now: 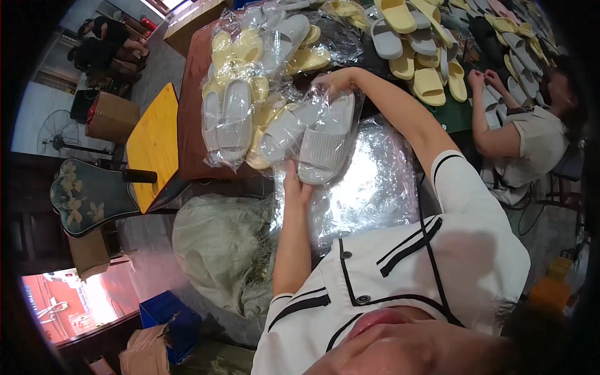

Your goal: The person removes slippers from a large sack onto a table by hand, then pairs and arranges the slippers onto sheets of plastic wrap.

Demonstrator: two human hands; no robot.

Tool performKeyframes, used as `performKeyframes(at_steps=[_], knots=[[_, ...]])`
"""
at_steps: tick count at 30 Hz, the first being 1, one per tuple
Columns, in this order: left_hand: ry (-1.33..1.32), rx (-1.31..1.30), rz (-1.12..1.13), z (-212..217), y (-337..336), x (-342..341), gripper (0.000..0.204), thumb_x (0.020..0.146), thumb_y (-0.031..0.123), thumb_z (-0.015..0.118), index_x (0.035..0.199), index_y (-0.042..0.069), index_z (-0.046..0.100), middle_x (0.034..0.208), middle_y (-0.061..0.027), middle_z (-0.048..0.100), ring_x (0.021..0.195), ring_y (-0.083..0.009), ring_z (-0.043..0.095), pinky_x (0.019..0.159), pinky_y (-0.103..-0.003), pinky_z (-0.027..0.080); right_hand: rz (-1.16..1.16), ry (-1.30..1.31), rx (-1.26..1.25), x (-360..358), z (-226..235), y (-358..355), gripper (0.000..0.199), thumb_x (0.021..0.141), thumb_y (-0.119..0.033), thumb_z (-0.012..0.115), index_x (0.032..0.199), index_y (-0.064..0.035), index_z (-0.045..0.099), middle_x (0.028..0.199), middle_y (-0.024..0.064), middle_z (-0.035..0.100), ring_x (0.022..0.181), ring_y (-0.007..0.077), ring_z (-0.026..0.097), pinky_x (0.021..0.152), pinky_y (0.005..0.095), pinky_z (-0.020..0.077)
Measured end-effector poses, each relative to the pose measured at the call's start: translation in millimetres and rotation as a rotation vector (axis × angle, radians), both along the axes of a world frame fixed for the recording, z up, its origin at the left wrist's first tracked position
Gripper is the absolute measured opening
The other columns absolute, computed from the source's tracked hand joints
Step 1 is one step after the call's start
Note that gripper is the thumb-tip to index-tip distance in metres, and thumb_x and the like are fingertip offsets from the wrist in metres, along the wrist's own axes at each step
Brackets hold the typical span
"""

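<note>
Between my two hands is a pair of grey slippers [324, 150] in a clear plastic bag, lying toes down at the table's front edge. My left hand [298, 184] grips it from below, its fingers mostly hidden behind the toe. At the top, the fingers of my right hand [337, 81] are bent around the bag's far end. Left of it lie another bagged grey pair [235, 122] and bagged yellow slippers [248, 45], all overlapping. A shiny stack of clear plastic bags [369, 194] rests beneath my arms.
Loose yellow and grey slippers [428, 86] are heaped at the back right. A co-worker [531, 134] handles slippers on the right. A pale woven sack [215, 250] stands before the brown-covered table [190, 134]; left are a yellow board [153, 150], a chair [81, 194] and a fan [59, 134].
</note>
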State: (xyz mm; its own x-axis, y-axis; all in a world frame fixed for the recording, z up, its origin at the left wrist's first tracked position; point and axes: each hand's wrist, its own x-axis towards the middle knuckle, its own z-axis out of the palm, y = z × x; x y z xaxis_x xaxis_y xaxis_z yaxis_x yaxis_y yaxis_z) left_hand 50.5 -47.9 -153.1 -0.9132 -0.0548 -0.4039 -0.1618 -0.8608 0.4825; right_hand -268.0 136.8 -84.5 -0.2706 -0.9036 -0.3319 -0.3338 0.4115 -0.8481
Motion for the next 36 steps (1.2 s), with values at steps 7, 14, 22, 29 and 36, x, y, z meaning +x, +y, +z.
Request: performKeyframes(at_steps=[7, 14, 22, 29, 36], knots=[[0.214, -0.026, -0.08, 74, 11, -1, 0.051, 0.106, 0.04, 0.037, 0.151, 0.016, 0.033, 0.147, -0.0122, 0.045, 0.13, -0.0325, 0.05, 0.107, -0.051, 0.044, -0.259, -0.233, -0.175, 35, 51, 66, 0.043, 0.079, -0.014, 0.076, 0.117, -0.0041, 0.059, 0.113, 0.0071, 0.062, 0.104, 0.0175, 0.059, 0.091, 0.0321, 0.0499], [0.253, -0.121, -0.175, 119, 5, 32, 0.053, 0.106, 0.033, 0.04, 0.155, 0.016, 0.028, 0.154, -0.0058, 0.036, 0.138, -0.0286, 0.041, 0.111, -0.048, 0.04, -0.495, -0.409, -0.277, 113, 60, 128, 0.026, 0.087, -0.017, 0.069, 0.109, -0.0058, 0.062, 0.101, -0.0025, 0.062, 0.091, 0.006, 0.058, 0.08, 0.0216, 0.0479], [0.202, -0.255, -0.203, 91, -26, 67, 0.056, 0.101, 0.033, 0.053, 0.149, 0.01, 0.037, 0.135, -0.0166, 0.053, 0.121, -0.031, 0.054, 0.1, -0.045, 0.048, -0.595, -0.558, -0.535, 189, 33, 135, 0.032, 0.077, -0.022, 0.081, 0.098, -0.0075, 0.062, 0.087, -0.0034, 0.061, 0.076, 0.0042, 0.057, 0.065, 0.0195, 0.0464], [0.217, -0.586, 0.063, 148, -139, 146, 0.075, 0.097, 0.047, 0.055, 0.157, 0.019, 0.02, 0.109, -0.0152, 0.062, 0.099, -0.0311, 0.063, 0.081, -0.044, 0.052, -0.888, -0.379, -0.593, 207, 39, 169, 0.016, 0.085, -0.015, 0.076, 0.092, -0.0071, 0.065, 0.086, -0.0028, 0.062, 0.078, 0.0045, 0.058, 0.069, 0.021, 0.048], [0.37, -0.566, 0.052, 143, -188, 186, 0.073, 0.098, 0.033, 0.059, 0.158, 0.026, 0.018, 0.123, -0.0141, 0.06, 0.098, -0.0252, 0.063, 0.076, -0.038, 0.054, -1.185, -0.401, -0.814, 226, 25, 203, 0.012, 0.085, -0.008, 0.074, 0.094, -0.0068, 0.065, 0.088, 0.0, 0.065, 0.082, 0.0095, 0.062, 0.075, 0.0257, 0.052]])
